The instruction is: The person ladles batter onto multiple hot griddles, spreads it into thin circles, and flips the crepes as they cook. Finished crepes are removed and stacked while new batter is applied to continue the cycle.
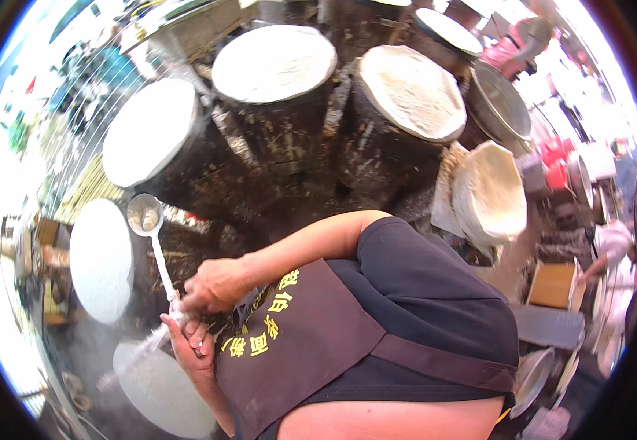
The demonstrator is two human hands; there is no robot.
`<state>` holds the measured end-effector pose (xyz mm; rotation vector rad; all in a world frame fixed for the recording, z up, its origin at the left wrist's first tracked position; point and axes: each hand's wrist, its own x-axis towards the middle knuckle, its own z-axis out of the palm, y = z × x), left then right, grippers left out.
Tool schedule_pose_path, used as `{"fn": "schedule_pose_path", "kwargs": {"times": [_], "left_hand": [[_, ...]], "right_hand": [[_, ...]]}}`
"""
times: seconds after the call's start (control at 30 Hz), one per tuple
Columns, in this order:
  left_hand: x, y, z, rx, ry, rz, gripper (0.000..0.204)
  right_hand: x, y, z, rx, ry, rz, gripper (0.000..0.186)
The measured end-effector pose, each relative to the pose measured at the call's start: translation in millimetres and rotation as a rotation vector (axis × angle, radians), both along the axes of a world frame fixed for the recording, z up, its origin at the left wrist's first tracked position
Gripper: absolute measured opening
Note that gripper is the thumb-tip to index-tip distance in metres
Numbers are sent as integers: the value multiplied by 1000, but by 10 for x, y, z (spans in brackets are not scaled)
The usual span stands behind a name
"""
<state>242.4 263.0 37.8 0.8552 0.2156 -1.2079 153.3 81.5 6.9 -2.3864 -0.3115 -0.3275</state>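
A long-handled ladle (pixel 159 260) points away to the upper left, its round bowl holding something pale brown. Its lower end meets my two hands. My right hand (pixel 214 284), a little blurred, is closed round the handle end. Just below, my left hand (pixel 192 345) is palm up with bent fingers, a ring on one, and its thumb raised beside the handle. What it grips is not clear. A blurred pale rod-like shape (pixel 137 357) runs from my hands to the lower left, over a pale round top (pixel 164 389). A dark apron (pixel 304 330) covers my front.
Several dark drums with pale round tops (pixel 274 62) curve around me. A sack of pale powder (pixel 488 192) and a cardboard box (pixel 555 284) stand on the right. Steam drifts at the lower left. A large metal pot (pixel 500 103) and two other people (pixel 613 242) are farther off.
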Motion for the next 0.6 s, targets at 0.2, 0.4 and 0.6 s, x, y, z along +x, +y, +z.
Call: {"fn": "schedule_pose_path", "kwargs": {"times": [0.2,0.4,0.6], "left_hand": [[-62,-146,-142,90,12,-124,35],[-364,-305,150,-100,88,-103,52],[-858,-655,456,-56,1,-109,54]], "right_hand": [[-455,-174,72,431,96,-174,39],[-1554,-1269,-349,351,-6,-966,39],[-3655,-2963,-612,44,-136,-1713,45]]}}
